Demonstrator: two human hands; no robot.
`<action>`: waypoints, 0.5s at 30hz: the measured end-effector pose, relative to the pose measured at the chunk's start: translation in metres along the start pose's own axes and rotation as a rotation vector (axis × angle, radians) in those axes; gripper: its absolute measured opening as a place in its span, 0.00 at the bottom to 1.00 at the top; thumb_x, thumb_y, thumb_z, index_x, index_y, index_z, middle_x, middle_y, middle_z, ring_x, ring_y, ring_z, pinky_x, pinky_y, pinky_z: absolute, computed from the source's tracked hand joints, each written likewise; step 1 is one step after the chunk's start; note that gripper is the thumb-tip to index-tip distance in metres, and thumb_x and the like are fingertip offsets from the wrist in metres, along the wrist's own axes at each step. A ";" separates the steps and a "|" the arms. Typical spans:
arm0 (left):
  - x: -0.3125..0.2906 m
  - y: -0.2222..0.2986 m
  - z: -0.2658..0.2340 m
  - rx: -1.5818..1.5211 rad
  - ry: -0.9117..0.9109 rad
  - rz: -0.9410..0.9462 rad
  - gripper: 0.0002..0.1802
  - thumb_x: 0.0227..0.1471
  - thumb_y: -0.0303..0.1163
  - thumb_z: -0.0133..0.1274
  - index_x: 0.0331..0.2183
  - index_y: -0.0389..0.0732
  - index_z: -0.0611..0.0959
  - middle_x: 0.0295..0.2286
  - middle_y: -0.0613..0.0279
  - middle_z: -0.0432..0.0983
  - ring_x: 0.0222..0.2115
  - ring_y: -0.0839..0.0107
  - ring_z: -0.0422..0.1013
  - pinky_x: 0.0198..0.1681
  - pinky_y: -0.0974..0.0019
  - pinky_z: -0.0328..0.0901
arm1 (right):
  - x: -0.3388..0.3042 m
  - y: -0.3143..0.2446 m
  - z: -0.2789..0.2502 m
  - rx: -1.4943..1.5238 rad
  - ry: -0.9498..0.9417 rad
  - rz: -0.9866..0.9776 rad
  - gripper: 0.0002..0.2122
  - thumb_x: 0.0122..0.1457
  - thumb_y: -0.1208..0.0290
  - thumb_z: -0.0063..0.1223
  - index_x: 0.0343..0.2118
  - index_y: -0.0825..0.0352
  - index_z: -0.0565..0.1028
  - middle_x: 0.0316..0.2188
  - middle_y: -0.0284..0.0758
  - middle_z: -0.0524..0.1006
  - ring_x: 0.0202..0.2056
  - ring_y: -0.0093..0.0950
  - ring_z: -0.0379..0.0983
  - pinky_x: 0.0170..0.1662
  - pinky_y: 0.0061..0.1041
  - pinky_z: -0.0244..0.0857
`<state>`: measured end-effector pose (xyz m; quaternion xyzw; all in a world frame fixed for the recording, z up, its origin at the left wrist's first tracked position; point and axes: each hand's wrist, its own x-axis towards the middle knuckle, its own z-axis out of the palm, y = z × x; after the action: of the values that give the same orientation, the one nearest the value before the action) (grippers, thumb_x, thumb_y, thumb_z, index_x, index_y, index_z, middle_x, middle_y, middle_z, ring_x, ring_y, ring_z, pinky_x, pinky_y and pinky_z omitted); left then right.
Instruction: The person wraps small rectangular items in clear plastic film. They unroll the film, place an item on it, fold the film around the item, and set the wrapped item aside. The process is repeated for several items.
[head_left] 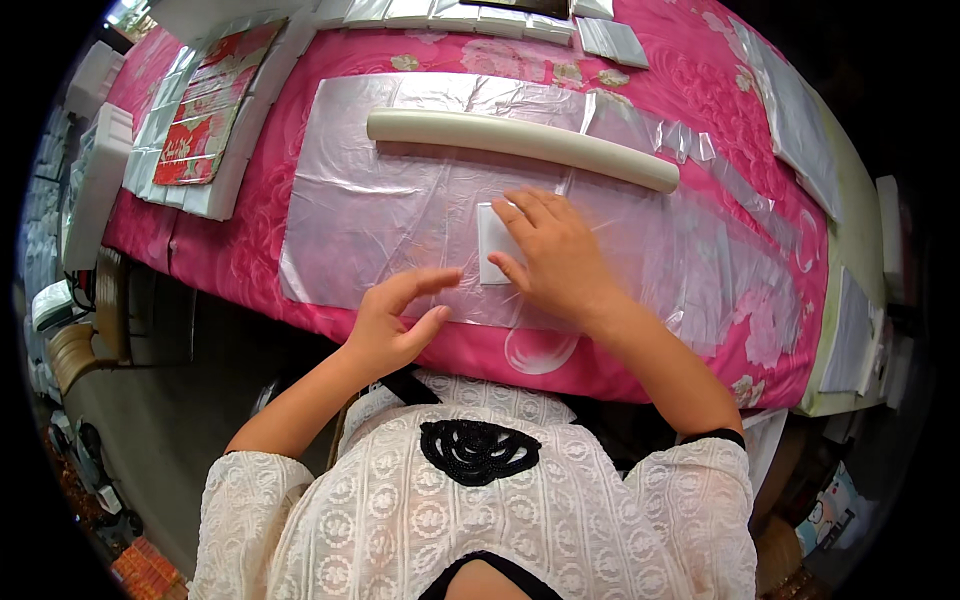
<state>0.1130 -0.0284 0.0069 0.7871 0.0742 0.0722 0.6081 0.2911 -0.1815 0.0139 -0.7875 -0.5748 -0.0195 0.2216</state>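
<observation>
My right hand (552, 250) lies flat on a small white rectangular piece (492, 243) that rests on a clear plastic sheet (370, 215), fingers pressing its right side. My left hand (395, 322) hovers at the sheet's near edge with fingers spread, holding nothing. Beyond both hands a long cream-coloured roll (520, 140) lies across the sheet. All of it sits on a table with a pink flowered cloth (330, 70).
A stack of white flat packs topped by a red printed one (205, 110) stands at the far left. More white packs (470, 15) line the back edge. Clear bags (795, 120) lie at the right. White blocks (95, 180) and a chair (75, 350) are left of the table.
</observation>
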 end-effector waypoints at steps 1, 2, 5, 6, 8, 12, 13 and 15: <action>-0.018 -0.002 -0.007 -0.237 -0.045 -0.167 0.14 0.50 0.24 0.52 0.40 0.31 0.78 0.39 0.50 0.75 0.40 0.66 0.72 0.46 0.65 0.65 | 0.002 -0.002 0.014 0.012 -0.036 0.021 0.28 0.50 0.56 0.54 0.50 0.70 0.66 0.51 0.48 0.65 0.54 0.43 0.58 0.56 0.38 0.51; -0.034 -0.003 -0.013 -0.312 -0.073 -0.285 0.11 0.52 0.24 0.49 0.38 0.30 0.79 0.37 0.52 0.76 0.39 0.67 0.73 0.45 0.66 0.66 | 0.003 -0.006 0.028 0.020 -0.072 0.044 0.30 0.51 0.55 0.52 0.53 0.70 0.63 0.54 0.49 0.60 0.57 0.44 0.53 0.59 0.40 0.45; -0.077 -0.010 -0.022 -0.444 -0.082 -0.672 0.11 0.54 0.26 0.48 0.38 0.31 0.79 0.33 0.53 0.78 0.35 0.69 0.74 0.42 0.67 0.68 | 0.007 -0.037 0.049 0.047 -0.204 0.120 0.34 0.55 0.51 0.45 0.59 0.70 0.55 0.61 0.51 0.47 0.63 0.44 0.38 0.63 0.42 0.32; -0.090 -0.013 -0.022 -0.399 -0.073 -0.737 0.13 0.55 0.28 0.49 0.39 0.30 0.78 0.34 0.53 0.77 0.35 0.69 0.74 0.41 0.68 0.68 | 0.007 -0.053 0.055 0.121 -0.213 0.125 0.35 0.55 0.50 0.45 0.59 0.70 0.54 0.61 0.52 0.46 0.63 0.45 0.38 0.63 0.43 0.31; -0.111 -0.020 -0.017 -0.504 0.158 -0.816 0.15 0.55 0.30 0.48 0.42 0.31 0.75 0.37 0.52 0.76 0.36 0.70 0.73 0.40 0.69 0.68 | 0.004 -0.089 0.067 0.292 -0.237 0.118 0.36 0.56 0.49 0.43 0.60 0.71 0.51 0.62 0.53 0.44 0.64 0.46 0.36 0.63 0.44 0.29; -0.113 -0.026 -0.012 -0.701 0.390 -0.803 0.11 0.54 0.30 0.51 0.36 0.32 0.78 0.33 0.58 0.77 0.34 0.75 0.73 0.37 0.72 0.67 | -0.004 -0.142 0.087 0.533 -0.343 -0.015 0.34 0.56 0.53 0.44 0.60 0.71 0.51 0.62 0.52 0.43 0.64 0.46 0.32 0.63 0.46 0.26; -0.110 -0.023 -0.011 -0.677 0.424 -0.793 0.10 0.53 0.30 0.51 0.34 0.32 0.78 0.32 0.59 0.77 0.33 0.75 0.73 0.36 0.72 0.67 | -0.002 -0.146 0.083 0.542 -0.406 -0.079 0.34 0.56 0.54 0.44 0.60 0.71 0.51 0.62 0.52 0.43 0.64 0.46 0.32 0.63 0.46 0.26; -0.110 -0.028 -0.021 -0.517 0.331 -0.713 0.09 0.50 0.28 0.54 0.33 0.32 0.79 0.30 0.60 0.77 0.30 0.75 0.73 0.34 0.73 0.67 | -0.008 -0.145 0.084 0.554 -0.329 -0.160 0.29 0.56 0.57 0.46 0.57 0.70 0.58 0.61 0.51 0.48 0.64 0.46 0.35 0.63 0.48 0.27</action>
<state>-0.0001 -0.0246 -0.0176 0.5130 0.4157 -0.0006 0.7511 0.1375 -0.1227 -0.0164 -0.6421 -0.6464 0.2476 0.3294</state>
